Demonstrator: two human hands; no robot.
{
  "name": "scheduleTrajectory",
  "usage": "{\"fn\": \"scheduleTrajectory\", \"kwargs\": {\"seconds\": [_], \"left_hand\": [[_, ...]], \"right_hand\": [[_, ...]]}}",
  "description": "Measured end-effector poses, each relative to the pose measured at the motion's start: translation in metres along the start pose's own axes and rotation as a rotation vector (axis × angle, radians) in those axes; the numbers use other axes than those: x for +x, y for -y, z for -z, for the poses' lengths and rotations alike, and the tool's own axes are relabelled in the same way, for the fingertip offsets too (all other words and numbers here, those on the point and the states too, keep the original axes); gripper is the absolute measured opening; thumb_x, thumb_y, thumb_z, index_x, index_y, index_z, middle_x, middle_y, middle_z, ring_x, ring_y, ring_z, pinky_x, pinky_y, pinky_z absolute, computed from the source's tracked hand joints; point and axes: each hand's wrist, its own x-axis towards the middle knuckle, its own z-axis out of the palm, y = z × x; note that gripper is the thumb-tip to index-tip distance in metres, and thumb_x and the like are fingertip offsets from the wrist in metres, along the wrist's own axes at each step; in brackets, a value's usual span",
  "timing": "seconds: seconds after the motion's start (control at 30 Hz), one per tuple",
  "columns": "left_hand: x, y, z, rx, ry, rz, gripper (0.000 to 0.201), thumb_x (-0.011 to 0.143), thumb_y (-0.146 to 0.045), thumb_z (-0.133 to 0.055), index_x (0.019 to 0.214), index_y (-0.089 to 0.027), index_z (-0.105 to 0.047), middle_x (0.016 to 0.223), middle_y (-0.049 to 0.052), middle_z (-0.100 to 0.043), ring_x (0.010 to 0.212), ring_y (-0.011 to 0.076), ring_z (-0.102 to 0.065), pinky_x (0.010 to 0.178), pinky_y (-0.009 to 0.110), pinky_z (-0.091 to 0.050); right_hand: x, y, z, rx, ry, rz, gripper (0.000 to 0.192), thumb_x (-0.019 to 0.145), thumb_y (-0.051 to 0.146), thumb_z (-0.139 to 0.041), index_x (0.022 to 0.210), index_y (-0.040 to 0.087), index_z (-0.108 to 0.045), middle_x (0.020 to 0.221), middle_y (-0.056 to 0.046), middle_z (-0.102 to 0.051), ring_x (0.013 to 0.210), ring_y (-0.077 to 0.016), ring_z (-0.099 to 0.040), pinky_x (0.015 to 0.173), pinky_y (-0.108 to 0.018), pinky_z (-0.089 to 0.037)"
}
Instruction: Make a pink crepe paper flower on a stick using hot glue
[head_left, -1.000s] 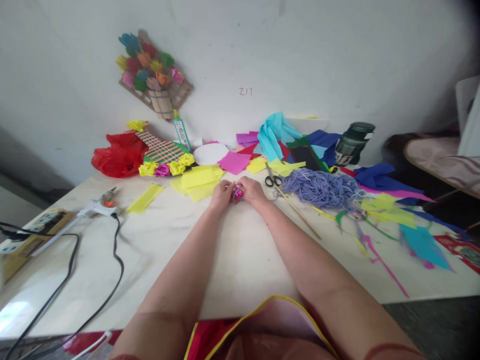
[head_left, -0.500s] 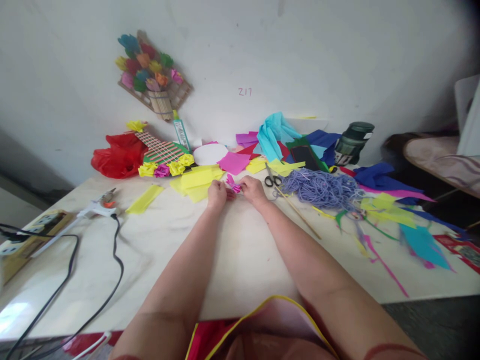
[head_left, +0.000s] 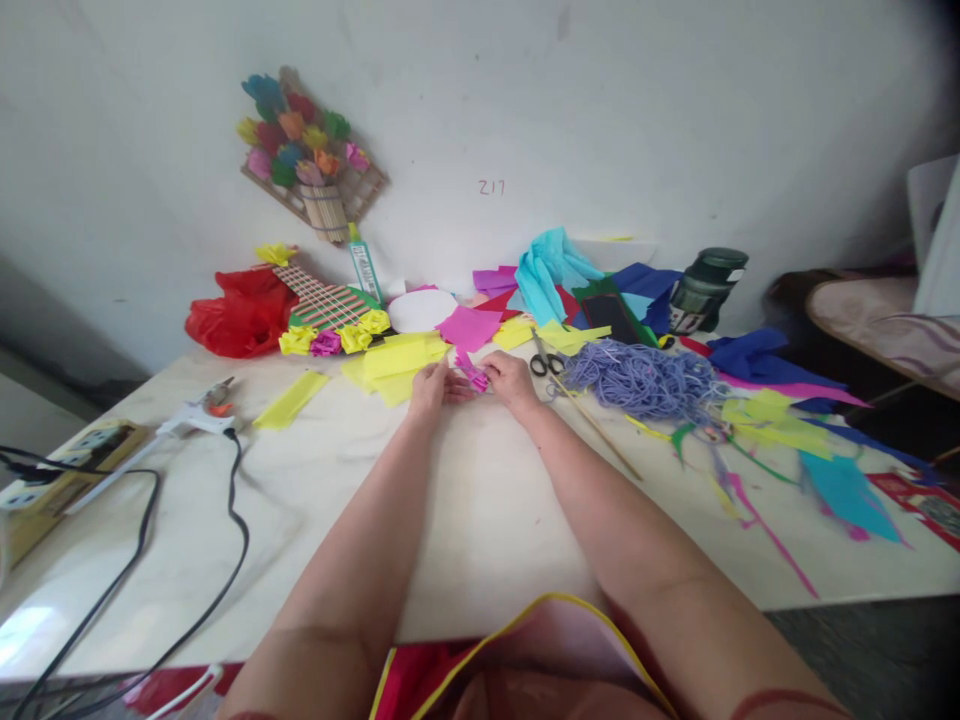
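A small piece of bunched pink crepe paper point(head_left: 472, 374) is between my two hands over the middle of the table. My right hand point(head_left: 510, 382) pinches its right side between thumb and fingers. My left hand point(head_left: 437, 388) lies just left of it, fingers stretched and apart, their tips reaching close under the paper. Behind the hands are a flat pink paper square point(head_left: 469, 327) and yellow paper sheets point(head_left: 397, 362). Black-handled scissors point(head_left: 545, 362) and a thin wooden stick point(head_left: 600, 430) lie right of my right hand.
A tangle of purple cord point(head_left: 645, 380) and coloured paper scraps spread across the right. A dark bottle point(head_left: 705, 290) stands behind. To the left are a glue gun point(head_left: 199, 415) with its cable and a power strip point(head_left: 67, 480). A stick panel with paper flowers point(head_left: 330, 300) leans by the wall.
My left hand has loosened and shifted slightly left, its fingers now straighter. The pink paper has tilted and stays in my right hand.
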Motion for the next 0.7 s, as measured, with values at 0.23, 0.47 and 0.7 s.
{"fn": "scheduleTrajectory", "kwargs": {"seconds": [0.23,0.47,0.7], "left_hand": [[-0.002,-0.002,-0.001,0.061,0.147,0.12,0.042,0.08,-0.054,-0.051,0.071,-0.014,-0.056,0.053,0.005,-0.061,0.046,0.0153,-0.061,0.046,0.024,-0.049],[-0.006,-0.003,0.0,-0.003,0.213,0.107,0.019,0.079,-0.027,-0.057,0.071,-0.011,-0.056,0.055,0.005,-0.06,0.044,0.0129,-0.059,0.046,0.023,-0.049],[0.001,0.007,0.0,-0.054,0.16,-0.078,0.017,0.071,-0.025,-0.061,0.063,-0.015,-0.051,0.043,-0.003,-0.048,0.034,0.008,-0.044,0.034,0.019,-0.033]], "right_hand": [[0.001,0.007,-0.003,0.031,0.047,0.056,0.017,0.079,0.015,-0.05,0.076,0.02,-0.067,0.082,-0.004,-0.067,0.08,-0.0144,-0.061,0.077,-0.025,-0.046],[0.001,0.012,0.001,-0.011,0.09,0.099,0.021,0.08,0.011,-0.05,0.081,0.02,-0.069,0.088,-0.005,-0.068,0.085,-0.0138,-0.062,0.078,-0.023,-0.046],[0.005,0.023,0.007,-0.056,0.008,0.058,0.017,0.08,0.017,-0.054,0.078,0.023,-0.07,0.089,-0.003,-0.068,0.089,-0.0153,-0.06,0.078,-0.026,-0.047]]}}
